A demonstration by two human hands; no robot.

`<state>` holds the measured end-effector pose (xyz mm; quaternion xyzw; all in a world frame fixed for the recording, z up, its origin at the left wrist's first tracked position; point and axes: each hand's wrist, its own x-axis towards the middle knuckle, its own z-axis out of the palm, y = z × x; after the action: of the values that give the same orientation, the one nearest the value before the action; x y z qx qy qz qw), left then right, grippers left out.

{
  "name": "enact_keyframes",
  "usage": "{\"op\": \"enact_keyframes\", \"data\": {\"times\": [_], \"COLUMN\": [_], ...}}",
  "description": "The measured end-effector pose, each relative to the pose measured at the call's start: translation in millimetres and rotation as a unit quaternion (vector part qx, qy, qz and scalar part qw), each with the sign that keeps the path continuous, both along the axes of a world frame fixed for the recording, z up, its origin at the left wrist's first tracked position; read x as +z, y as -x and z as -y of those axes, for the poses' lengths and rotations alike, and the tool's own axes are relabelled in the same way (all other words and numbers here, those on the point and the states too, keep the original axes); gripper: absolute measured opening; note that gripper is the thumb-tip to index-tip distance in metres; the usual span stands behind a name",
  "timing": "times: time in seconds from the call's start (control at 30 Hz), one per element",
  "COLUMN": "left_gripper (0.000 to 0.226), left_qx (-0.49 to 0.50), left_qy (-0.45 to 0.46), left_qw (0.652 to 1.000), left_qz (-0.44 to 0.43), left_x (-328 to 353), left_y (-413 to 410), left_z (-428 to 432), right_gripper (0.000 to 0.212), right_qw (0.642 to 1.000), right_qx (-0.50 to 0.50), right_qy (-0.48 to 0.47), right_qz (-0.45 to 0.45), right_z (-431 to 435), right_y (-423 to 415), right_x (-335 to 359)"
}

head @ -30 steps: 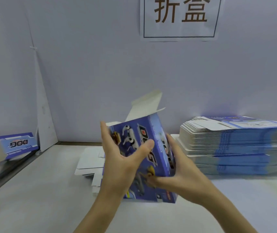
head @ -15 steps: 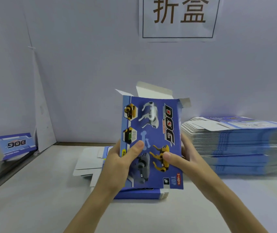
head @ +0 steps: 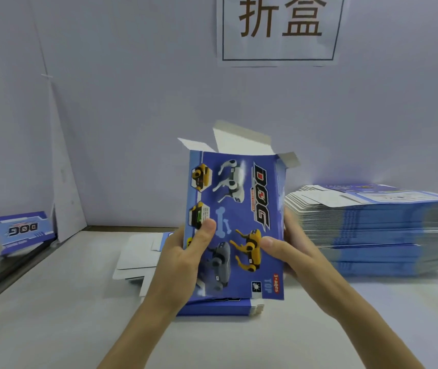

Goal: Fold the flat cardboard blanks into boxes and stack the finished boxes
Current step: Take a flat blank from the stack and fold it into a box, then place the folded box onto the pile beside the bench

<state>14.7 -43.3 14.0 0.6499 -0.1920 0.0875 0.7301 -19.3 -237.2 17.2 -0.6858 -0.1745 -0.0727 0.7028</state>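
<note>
White tabletop, and by its right edge sits the tall stack of flat blue-and-white cardboard blanks. At mid-tabletop, held upright above a thinner pile of blanks, the glossy blue printed cardboard box has swung round square-on, popped into a sleeve. Its white top flaps stand open, so closing comes next, I'd say. Left hand and right hand grasp its sides, thumbs on the front.

You swing the box upright from its tilt a second ago, printed front facing you. Your left hand and right hand shift to its side edges.
</note>
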Motion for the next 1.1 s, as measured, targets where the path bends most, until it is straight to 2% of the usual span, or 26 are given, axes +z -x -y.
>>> {"op": "enact_keyframes", "data": {"times": [0.1, 0.17, 0.27, 0.37, 0.43, 0.5, 0.57, 0.63, 0.67, 0.73, 0.77, 0.8, 0.83, 0.87, 0.9, 0.93, 1.0, 1.03, 1.07, 1.1], "left_gripper": [0.054, 0.061, 0.072, 0.078, 0.083, 0.074, 0.052, 0.029, 0.019, 0.011, 0.023, 0.051, 0.079, 0.099, 0.106, 0.104, 0.079, 0.060, 0.047, 0.046], "left_qx": [-0.068, -0.132, -0.192, -0.181, -0.133, -0.070, 0.010, 0.100, 0.137, 0.182, 0.193, 0.212, 0.244, 0.270, 0.279, 0.280, 0.248, 0.209, 0.151, 0.092], "left_qy": [-0.015, -0.056, -0.135, -0.141, -0.130, -0.105, -0.059, 0.030, 0.093, 0.252, 0.336, 0.401, 0.424, 0.400, 0.345, 0.273, 0.068, -0.047, -0.153, -0.259], "left_qw": [0.998, 0.989, 0.969, 0.969, 0.976, 0.984, 0.987, 0.980, 0.971, 0.941, 0.917, 0.889, 0.871, 0.874, 0.895, 0.919, 0.966, 0.977, 0.976, 0.961], "left_qz": [-0.005, -0.022, -0.071, -0.094, -0.110, -0.128, -0.151, -0.168, -0.170, -0.132, -0.092, -0.057, -0.044, -0.045, -0.047, -0.041, -0.004, 0.014, 0.024, 0.023], "left_x": [5.1, 6.8, 8.8, 13.7, 19.4, 26.0, 30.7, 32.3, 36.1, 49.2, 58.2, 68.7, 78.1, 84.1, 85.8, 82.4, 60.8, 43.9, 23.6, 1.5], "left_y": [-4.2, -7.9, -10.7, -12.6, -14.9, -18.5, -22.6, -27.3, -30.4, -44.0, -53.1, -61.1, -68.0, -75.4, -82.6, -87.0, -89.7, -88.6, -85.5, -83.5], "left_z": [-6.7, -16.3, -30.9, -41.6, -53.8, -72.6, -97.5, -125.4, -138.3, -161.6, -171.7, -179.5, -185.6, -187.9, -184.6, -175.3, -145.3, -127.1, -107.8, -91.0], "right_gripper": [0.056, 0.065, 0.061, 0.060, 0.069, 0.072, 0.066, 0.040, 0.029, 0.032, 0.034, 0.033, 0.031, 0.029, 0.026, 0.024, 0.018, 0.019, 0.022, 0.023], "right_qw": [1.000, 0.998, 0.996, 0.999, 0.998, 0.994, 0.991, 0.988, 0.985, 0.977, 0.976, 0.976, 0.974, 0.973, 0.974, 0.974, 0.977, 0.979, 0.980, 0.979], "right_qx": [0.008, -0.007, -0.046, -0.027, -0.032, -0.068, -0.090, -0.105, -0.117, -0.140, -0.142, -0.143, -0.143, -0.144, -0.144, -0.146, -0.132, -0.123, -0.114, -0.107], "right_qy": [-0.023, -0.056, -0.082, -0.028, 0.008, 0.011, 0.000, -0.013, -0.020, -0.023, -0.029, -0.038, -0.042, -0.038, -0.026, -0.015, 0.011, 0.032, 0.060, 0.090], "right_qz": [0.008, 0.011, -0.004, -0.038, -0.059, -0.081, -0.099, -0.115, -0.129, -0.156, -0.160, -0.163, -0.168, -0.173, -0.173, -0.170, -0.167, -0.160, -0.153, -0.149], "right_z": [-1.5, -4.2, -6.4, -5.2, -5.5, -2.5, 2.7, 3.4, 3.5, 5.5, 7.5, 6.9, 6.4, 5.2, 3.4, 1.7, -1.5, -2.3, -2.5, -4.1], "right_y": [0.7, -0.7, -5.1, -8.0, -14.2, -22.9, -30.0, -33.9, -36.3, -37.6, -36.6, -37.8, -39.3, -40.0, -39.1, -37.0, -30.2, -26.0, -21.6, -18.6], "right_x": [0.8, 0.2, -3.8, -7.9, -12.8, -19.2, -24.3, -23.7, -22.1, -21.8, -22.8, -22.6, -21.0, -19.6, -18.6, -18.1, -17.3, -18.2, -20.5, -23.6]}}
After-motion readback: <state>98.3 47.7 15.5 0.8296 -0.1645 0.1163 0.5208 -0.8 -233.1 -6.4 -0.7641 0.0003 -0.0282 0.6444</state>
